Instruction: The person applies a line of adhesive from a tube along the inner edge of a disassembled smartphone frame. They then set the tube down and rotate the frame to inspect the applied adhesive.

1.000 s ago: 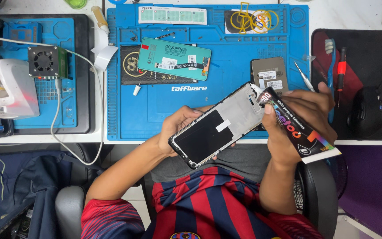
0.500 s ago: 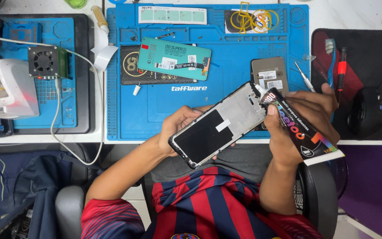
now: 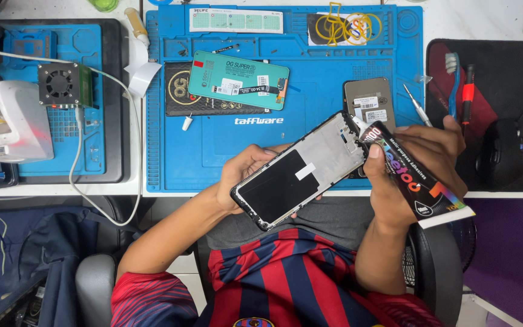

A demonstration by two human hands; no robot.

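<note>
Gripping phone frame [image 3: 301, 171] in left hand [image 3: 243, 175], squeezing glue tube [image 3: 413, 178] in right hand [image 3: 416, 158] at frame's top corner, over surface's [image 3: 213, 163] front edge.

phone frame [image 3: 301, 172] left of glue tube [image 3: 416, 181]

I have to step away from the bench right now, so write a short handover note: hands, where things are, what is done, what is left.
Left hand holds the phone frame from below, inner side up, above the blue mat's near edge.
Right hand grips the black adhesive tube, nozzle at the frame's top right corner.
On the mat: teal phone back cover, grey battery, yellow rubber bands. Tweezers lie just right of it.
Done: phone opened, parts laid out.
Left: I cannot see any glue bead on the frame; the cover is not yet fitted.
</note>
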